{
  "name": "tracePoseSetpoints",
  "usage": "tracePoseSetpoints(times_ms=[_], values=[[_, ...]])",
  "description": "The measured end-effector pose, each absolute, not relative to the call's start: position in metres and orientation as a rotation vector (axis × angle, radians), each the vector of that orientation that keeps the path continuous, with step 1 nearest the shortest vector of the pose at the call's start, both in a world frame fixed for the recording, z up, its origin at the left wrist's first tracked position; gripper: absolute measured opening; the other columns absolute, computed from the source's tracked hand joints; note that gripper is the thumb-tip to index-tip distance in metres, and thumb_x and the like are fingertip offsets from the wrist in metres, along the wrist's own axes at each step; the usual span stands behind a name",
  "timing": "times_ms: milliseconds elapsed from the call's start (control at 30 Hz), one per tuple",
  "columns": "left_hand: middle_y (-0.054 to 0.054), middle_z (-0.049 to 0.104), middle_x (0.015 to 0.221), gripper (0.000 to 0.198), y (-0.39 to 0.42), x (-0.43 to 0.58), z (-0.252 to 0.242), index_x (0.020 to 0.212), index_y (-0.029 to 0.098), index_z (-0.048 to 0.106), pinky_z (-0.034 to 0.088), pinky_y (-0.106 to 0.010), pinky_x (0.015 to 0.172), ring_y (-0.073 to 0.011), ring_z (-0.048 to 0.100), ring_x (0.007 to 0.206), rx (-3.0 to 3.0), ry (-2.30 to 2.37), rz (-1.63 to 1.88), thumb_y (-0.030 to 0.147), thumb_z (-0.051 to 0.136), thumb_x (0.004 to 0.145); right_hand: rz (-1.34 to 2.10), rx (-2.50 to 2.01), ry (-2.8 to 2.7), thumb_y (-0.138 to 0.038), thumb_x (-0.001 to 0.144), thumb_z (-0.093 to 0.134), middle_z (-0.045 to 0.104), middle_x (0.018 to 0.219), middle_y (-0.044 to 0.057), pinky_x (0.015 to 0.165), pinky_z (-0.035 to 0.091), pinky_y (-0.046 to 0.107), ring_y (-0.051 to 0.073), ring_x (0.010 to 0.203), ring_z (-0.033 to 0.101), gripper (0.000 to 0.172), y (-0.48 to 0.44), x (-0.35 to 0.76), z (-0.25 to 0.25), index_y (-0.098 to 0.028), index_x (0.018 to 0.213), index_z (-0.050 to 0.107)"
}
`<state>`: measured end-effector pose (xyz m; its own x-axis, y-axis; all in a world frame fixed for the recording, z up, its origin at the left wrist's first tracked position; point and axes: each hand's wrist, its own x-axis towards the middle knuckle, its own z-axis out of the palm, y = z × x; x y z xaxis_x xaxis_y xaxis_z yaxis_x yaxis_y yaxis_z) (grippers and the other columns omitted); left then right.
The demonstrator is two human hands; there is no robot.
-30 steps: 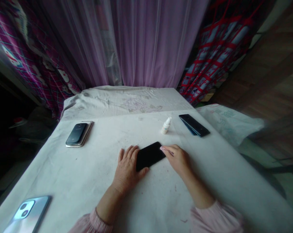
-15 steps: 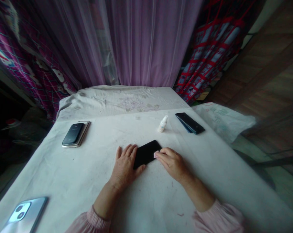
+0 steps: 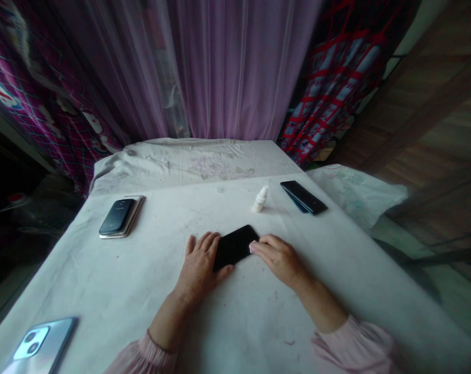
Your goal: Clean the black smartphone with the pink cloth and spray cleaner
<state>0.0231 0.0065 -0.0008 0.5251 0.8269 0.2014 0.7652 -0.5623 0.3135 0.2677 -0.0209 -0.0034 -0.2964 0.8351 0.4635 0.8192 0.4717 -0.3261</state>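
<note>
A black smartphone point(image 3: 235, 248) lies flat on the table, its dark screen side up. My left hand point(image 3: 198, 262) holds its left end, thumb along the near edge and fingers at the far edge. Pinched in the fingers of my right hand point(image 3: 276, 254) is a small folded pinkish cloth point(image 3: 252, 246), touching the phone's right end. Most of the cloth is hidden by the fingers. Beyond the phone, a small white spray bottle point(image 3: 260, 199) stands upright.
Two stacked dark phones point(image 3: 304, 197) lie at the right edge. Another stack of phones point(image 3: 120, 215) is at the left, and a silvery-blue phone point(image 3: 44, 345) lies near left. A white cloth covers the table point(image 3: 142, 280). A plastic bag point(image 3: 360, 189) hangs beyond the right edge.
My right hand has shifted very slightly to the right with the cloth, toward the phone's edge. My left hand and the phone stay in place.
</note>
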Motion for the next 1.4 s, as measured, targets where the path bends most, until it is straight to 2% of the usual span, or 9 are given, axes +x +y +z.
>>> tracePoseSetpoints(times_ms=[133, 267, 333, 433, 567, 700, 933, 1133, 1400], values=[[-0.018, 0.053, 0.140, 0.067, 0.008, 0.022, -0.004, 0.138, 0.015, 0.046, 0.022, -0.063, 0.112, -0.0349, 0.044, 0.132, 2.591, 1.348, 0.493, 0.051, 0.061, 0.085, 0.079, -1.445, -1.966, -0.029, 0.096, 0.051, 0.067, 0.085, 0.005, 0.073, 0.053, 0.027, 0.016, 0.078, 0.065, 0.024, -0.018, 0.291, -0.012, -0.025, 0.097, 0.074], [-0.021, 0.051, 0.141, 0.080, 0.009, 0.018, -0.011, 0.143, 0.014, 0.040, 0.021, -0.064, 0.112, -0.0372, 0.043, 0.133, 2.621, 1.300, 0.533, 0.059, 0.063, 0.080, 0.219, -1.465, -1.718, -0.032, 0.092, 0.054, 0.070, 0.087, 0.006, 0.073, 0.056, 0.028, 0.017, 0.079, 0.068, 0.023, -0.015, 0.296, -0.019, -0.023, 0.094, 0.075], [-0.023, 0.052, 0.139, 0.084, 0.010, 0.016, -0.013, 0.143, 0.013, 0.038, 0.024, -0.065, 0.111, -0.0385, 0.045, 0.131, 2.622, 1.285, 0.564, 0.058, 0.066, 0.078, 0.262, -1.445, -1.624, -0.033, 0.090, 0.055, 0.071, 0.086, 0.007, 0.073, 0.057, 0.030, 0.018, 0.079, 0.069, 0.022, -0.014, 0.295, -0.020, -0.022, 0.092, 0.075], [-0.020, 0.054, 0.136, 0.076, 0.010, 0.010, -0.013, 0.141, 0.016, 0.040, 0.038, -0.058, 0.106, -0.0358, 0.052, 0.126, 2.593, 1.264, 0.645, 0.047, 0.070, 0.078, 0.301, -1.435, -1.566, -0.033, 0.088, 0.056, 0.071, 0.084, 0.007, 0.072, 0.057, 0.031, 0.019, 0.078, 0.069, 0.022, -0.011, 0.295, -0.020, -0.022, 0.089, 0.075], [-0.014, 0.059, 0.131, 0.052, 0.010, 0.005, -0.006, 0.129, 0.021, 0.053, 0.054, -0.045, 0.094, -0.0299, 0.061, 0.116, 2.585, 1.196, 0.643, 0.037, 0.065, 0.081, 0.341, -1.443, -1.552, -0.034, 0.087, 0.058, 0.072, 0.084, 0.007, 0.072, 0.057, 0.031, 0.019, 0.078, 0.069, 0.021, -0.011, 0.294, -0.018, -0.022, 0.088, 0.075], [-0.011, 0.067, 0.124, 0.037, 0.010, 0.009, 0.005, 0.121, 0.019, 0.062, 0.054, -0.042, 0.095, -0.0274, 0.064, 0.113, 2.621, 1.172, 0.592, 0.033, 0.058, 0.087, 0.327, -1.357, -1.542, -0.032, 0.088, 0.059, 0.070, 0.083, 0.006, 0.071, 0.058, 0.029, 0.018, 0.077, 0.068, 0.019, -0.016, 0.285, -0.009, -0.022, 0.090, 0.075], [-0.006, 0.074, 0.111, 0.033, 0.010, 0.013, 0.016, 0.117, 0.021, 0.064, 0.058, -0.035, 0.084, -0.0225, 0.072, 0.096, 2.542, 1.265, 0.601, 0.036, 0.041, 0.098, 0.132, -1.281, -1.570, -0.025, 0.093, 0.054, 0.068, 0.090, 0.006, 0.077, 0.056, 0.028, 0.016, 0.083, 0.068, 0.022, -0.017, 0.253, 0.006, -0.025, 0.104, 0.073], [-0.005, 0.076, 0.100, 0.034, 0.014, 0.007, 0.003, 0.116, 0.022, 0.062, 0.061, -0.033, 0.076, -0.0211, 0.074, 0.085, 2.509, 1.219, 0.775, 0.044, 0.041, 0.099, 0.062, -1.461, -1.612, -0.029, 0.095, 0.051, 0.068, 0.092, 0.005, 0.077, 0.054, 0.025, 0.016, 0.082, 0.067, 0.025, 0.001, 0.247, 0.007, -0.026, 0.105, 0.073], [-0.005, 0.076, 0.104, 0.031, 0.016, 0.008, -0.006, 0.119, 0.023, 0.062, 0.061, -0.032, 0.080, -0.0202, 0.075, 0.087, 2.496, 1.221, 0.941, 0.033, 0.040, 0.100, -0.101, -1.514, -1.708, -0.025, 0.095, 0.048, 0.066, 0.090, 0.006, 0.072, 0.050, 0.024, 0.016, 0.081, 0.064, 0.026, 0.011, 0.225, 0.018, -0.025, 0.103, 0.074]])
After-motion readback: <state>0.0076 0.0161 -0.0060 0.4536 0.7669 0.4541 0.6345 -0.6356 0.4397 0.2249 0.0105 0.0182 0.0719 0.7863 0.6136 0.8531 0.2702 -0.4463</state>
